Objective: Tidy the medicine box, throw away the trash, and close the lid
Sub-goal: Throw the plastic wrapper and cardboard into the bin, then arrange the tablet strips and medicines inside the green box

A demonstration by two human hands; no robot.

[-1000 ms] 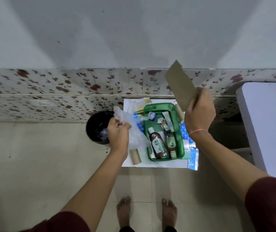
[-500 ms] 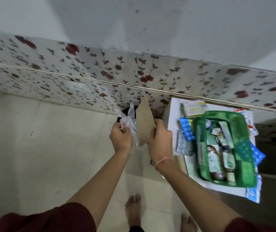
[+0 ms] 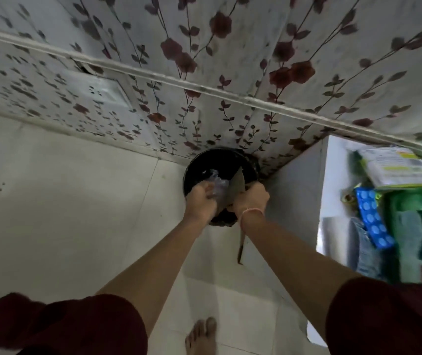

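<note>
Both my hands are over the mouth of a black round trash bin (image 3: 199, 165) that stands on the floor against the flowered wall. My left hand (image 3: 201, 198) grips a crumpled clear plastic wrapper (image 3: 216, 184). My right hand (image 3: 252, 199) holds a brown cardboard piece (image 3: 236, 187) upright, its top edge inside the bin's opening. The green medicine box (image 3: 420, 237) shows at the right edge on a white stand (image 3: 332, 175), open, partly cut off by the frame.
A blue blister pack (image 3: 372, 217) and a white-yellow medicine packet (image 3: 397, 166) lie on the stand beside the box. A thin brown strip (image 3: 241, 248) lies on the tiled floor under my right wrist. My bare foot (image 3: 201, 335) is at the bottom.
Both hands have dropped from in front of the wall into the bin's mouth, carrying the wrapper and the cardboard. The view has swung left and down, pushing the medicine box to the right edge.
</note>
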